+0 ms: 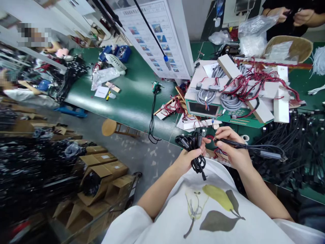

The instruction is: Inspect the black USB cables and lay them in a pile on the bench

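Observation:
My left hand [191, 156] is closed around a coiled bundle of black cable [194, 145] held close to my chest. My right hand [230, 145] pinches another black cable [254, 147] that runs off to the right and ends in a grey plug [271, 155]. Both hands hover just in front of a grey-green tester box [204, 109] at the bench edge. Red and black wires show between my two hands.
Grey cable coils and red-black wire harnesses [238, 86] lie on the tester box. A heap of black cables [294, 149] lies at right. The green bench [132, 98] carries bags and tools. Cardboard boxes [106, 176] and a stool [109, 127] stand on the floor. Another person's hands [291, 15] work at the far right.

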The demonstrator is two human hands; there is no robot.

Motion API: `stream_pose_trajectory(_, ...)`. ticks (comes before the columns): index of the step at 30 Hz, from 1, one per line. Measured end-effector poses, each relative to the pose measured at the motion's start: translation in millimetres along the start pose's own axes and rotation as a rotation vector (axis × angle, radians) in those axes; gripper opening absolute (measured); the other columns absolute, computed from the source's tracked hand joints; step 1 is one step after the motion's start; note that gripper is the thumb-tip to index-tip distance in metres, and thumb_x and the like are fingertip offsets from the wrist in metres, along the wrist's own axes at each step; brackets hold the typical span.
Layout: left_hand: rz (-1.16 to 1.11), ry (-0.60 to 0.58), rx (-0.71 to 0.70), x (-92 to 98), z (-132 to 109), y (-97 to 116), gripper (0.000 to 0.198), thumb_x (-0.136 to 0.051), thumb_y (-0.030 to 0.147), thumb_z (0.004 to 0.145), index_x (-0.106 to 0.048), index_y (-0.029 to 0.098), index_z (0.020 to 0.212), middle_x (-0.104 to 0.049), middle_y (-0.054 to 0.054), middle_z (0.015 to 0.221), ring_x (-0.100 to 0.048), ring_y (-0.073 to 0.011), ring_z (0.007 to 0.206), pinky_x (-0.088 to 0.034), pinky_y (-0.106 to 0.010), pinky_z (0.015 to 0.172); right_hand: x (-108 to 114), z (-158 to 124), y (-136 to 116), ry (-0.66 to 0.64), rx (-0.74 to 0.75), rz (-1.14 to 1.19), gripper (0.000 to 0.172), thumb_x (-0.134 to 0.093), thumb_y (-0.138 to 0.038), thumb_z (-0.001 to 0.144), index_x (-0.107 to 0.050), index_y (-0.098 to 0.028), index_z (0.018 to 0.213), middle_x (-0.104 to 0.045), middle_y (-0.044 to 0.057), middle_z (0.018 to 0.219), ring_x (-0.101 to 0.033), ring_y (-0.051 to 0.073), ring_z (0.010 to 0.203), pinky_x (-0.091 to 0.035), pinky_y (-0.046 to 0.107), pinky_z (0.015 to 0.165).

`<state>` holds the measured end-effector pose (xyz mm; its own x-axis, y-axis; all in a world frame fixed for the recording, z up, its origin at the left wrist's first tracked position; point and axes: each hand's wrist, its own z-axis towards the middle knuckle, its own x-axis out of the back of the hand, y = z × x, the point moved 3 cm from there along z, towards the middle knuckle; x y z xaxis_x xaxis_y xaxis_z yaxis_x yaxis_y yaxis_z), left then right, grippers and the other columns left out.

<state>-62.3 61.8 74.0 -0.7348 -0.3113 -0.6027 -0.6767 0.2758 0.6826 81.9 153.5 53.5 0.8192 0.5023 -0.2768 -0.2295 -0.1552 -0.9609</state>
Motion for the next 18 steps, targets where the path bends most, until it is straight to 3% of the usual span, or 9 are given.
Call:
stream_pose_trajectory(3, 0.015, 0.05, -0.027, 3.8, 0.0, 3.1, 0.041, -0.077, 0.033, 0.073, -0.065, 0.018, 0.11, -0.043, 0.002, 0.071, -0.04, -0.0113, 0.067, -0.036, -0.026, 0.065, -0.7, -2.9, -2.9, -0.024, 0.003, -0.054, 0.012, -0.074, -0.026, 0.085, -0.068, -0.025, 0.095, -0.058, 0.003, 0.102, -0.059, 0.018, 0.088, -0.047, 0.029, 0.075)
stream_pose_trajectory(9, -0.012, 0.046, -0.131, 9.7, 1.5, 13.0, 0.031, -0.076, 0.038, 0.074, -0.065, 0.018, 0.096, -0.047, -0.001, 0.079, -0.043, -0.0131, 0.075, -0.039, -0.023, 0.065, -9.2, -11.1, -4.2, -0.133, -0.026, -0.043, 0.008, -0.07, -0.03, 0.089, -0.07, -0.023, 0.094, -0.057, 0.006, 0.111, -0.059, 0.022, 0.102, -0.047, 0.034, 0.086)
stream_pose_trajectory(14, -0.115, 0.06, -0.09, 12.8, 3.0, 12.1, 0.044, -0.074, 0.054, 0.079, -0.063, 0.021, 0.107, -0.043, 0.001, 0.077, -0.042, -0.0112, 0.069, -0.04, -0.021, 0.058, -17.7, -20.5, 0.9, -0.227, -0.123, 0.067, 0.008, -0.07, -0.03, 0.089, -0.068, -0.023, 0.092, -0.056, 0.002, 0.091, -0.056, 0.016, 0.082, -0.043, 0.027, 0.069)
stream_pose_trajectory(18, -0.023, 0.169, -0.186, 11.9, 2.5, 12.1, 0.042, -0.07, 0.057, 0.082, -0.061, 0.022, 0.102, -0.043, 0.002, 0.073, -0.044, -0.0115, 0.067, -0.042, -0.021, 0.058, -25.5, -24.8, 1.5, -0.15, -0.279, 0.254, 0.011, -0.074, -0.029, 0.086, -0.067, -0.022, 0.088, -0.057, -0.001, 0.083, -0.053, 0.01, 0.062, -0.041, 0.023, 0.057)
